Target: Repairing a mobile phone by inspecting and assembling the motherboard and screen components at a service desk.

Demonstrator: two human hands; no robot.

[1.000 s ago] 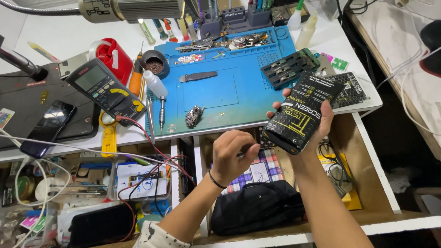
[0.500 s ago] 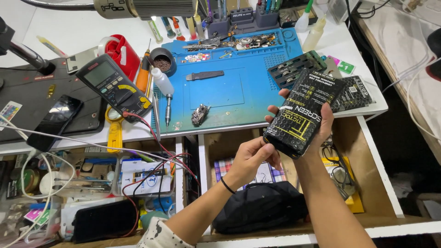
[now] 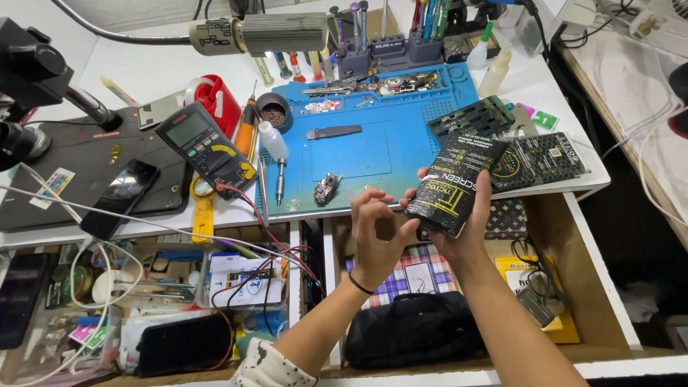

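Note:
My right hand holds a flat black packet with yellow print, tilted, over the front edge of the white workbench. My left hand is raised beside it, fingers curled and apart, its thumb and fingertips at the packet's lower left edge. Both hands hover above an open drawer. A blue work mat lies just beyond them, with a small metal part near its front edge.
A multimeter with red and black leads, a dark phone, a screwdriver, a small bottle and a tool rack crowd the bench. More black packets lie right. A black pouch sits in the drawer.
My left hand has risen from lower in the drawer area to the packet's lower edge. The packet stays held in my right hand, shifted slightly.

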